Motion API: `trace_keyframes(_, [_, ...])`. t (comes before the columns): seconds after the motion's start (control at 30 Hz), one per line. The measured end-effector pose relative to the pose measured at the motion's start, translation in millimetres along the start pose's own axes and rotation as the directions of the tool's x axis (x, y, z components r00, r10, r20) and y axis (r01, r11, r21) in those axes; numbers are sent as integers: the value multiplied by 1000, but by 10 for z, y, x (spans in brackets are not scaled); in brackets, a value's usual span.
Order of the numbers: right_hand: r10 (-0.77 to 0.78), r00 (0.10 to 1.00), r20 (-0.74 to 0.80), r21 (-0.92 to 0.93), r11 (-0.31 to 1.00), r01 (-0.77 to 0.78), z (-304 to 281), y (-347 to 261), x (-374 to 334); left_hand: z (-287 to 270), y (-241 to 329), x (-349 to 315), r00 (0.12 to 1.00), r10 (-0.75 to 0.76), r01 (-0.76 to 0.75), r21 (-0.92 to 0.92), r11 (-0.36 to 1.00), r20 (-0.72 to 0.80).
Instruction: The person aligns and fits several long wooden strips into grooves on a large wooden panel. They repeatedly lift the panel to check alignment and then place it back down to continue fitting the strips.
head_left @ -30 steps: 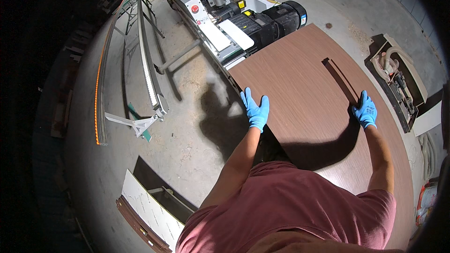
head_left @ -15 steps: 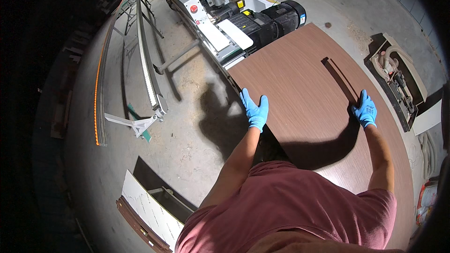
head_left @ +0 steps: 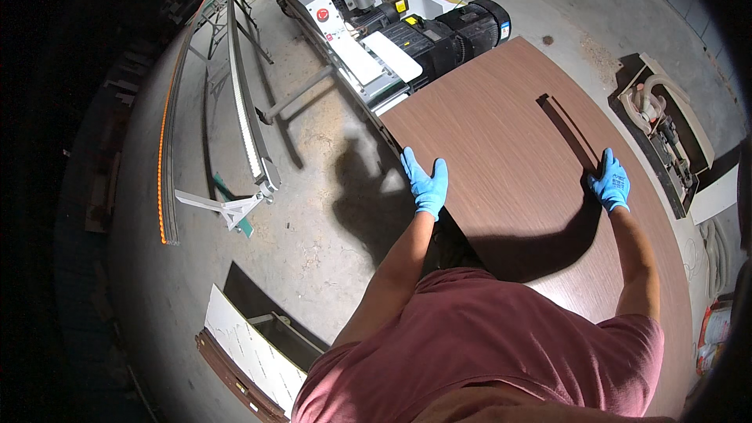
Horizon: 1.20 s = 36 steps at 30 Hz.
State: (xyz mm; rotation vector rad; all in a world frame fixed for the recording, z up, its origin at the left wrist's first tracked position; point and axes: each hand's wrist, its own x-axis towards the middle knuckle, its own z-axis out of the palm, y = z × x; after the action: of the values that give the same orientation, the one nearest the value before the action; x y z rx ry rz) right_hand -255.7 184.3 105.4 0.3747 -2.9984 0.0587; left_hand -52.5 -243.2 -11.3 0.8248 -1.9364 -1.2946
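Note:
A large brown wood-grain panel [head_left: 486, 121] lies before me, its far end against the machine. My left hand [head_left: 425, 184], in a light blue glove, rests at the panel's left edge with fingers stretched and thumb spread apart. Farther right, over the panel, is my right hand [head_left: 609, 184] in a matching glove. A thin brown strip [head_left: 576, 131] runs from its fingers away from me, with a dark shadow alongside. The fingers seem closed round the strip's near end, though the grip itself is partly hidden.
A machine with a black motor [head_left: 470, 31] and a red button [head_left: 322, 15] stands at the far end. Left is a long roller rail [head_left: 249, 117] on a grey bracket. A white board [head_left: 254, 345] lies lower left. An open box of tools [head_left: 662, 125] sits right.

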Motion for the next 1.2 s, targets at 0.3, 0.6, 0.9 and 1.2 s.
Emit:
trace_keyframes(0.3, [28, 998, 65, -2, 1000, -28, -20, 9, 17, -5, 16, -4, 1000, 1, -1, -2, 1000, 9])
trace_keyframes(0.6, [-2, 1000, -4, -3, 1000, 2, 5, 6, -4, 6, -12, 0, 1000, 16, -16, 3, 1000, -8])
trace_keyframes(0.9, [20, 999, 37, -4, 1000, -19, 50, 47, 28, 6, -27, 4, 1000, 19, -19, -14, 1000, -3])
trace_keyframes(1.2, [25, 998, 52, -12, 1000, -25, 18, 23, 31, 6, -30, 3, 1000, 21, -21, -19, 1000, -6])
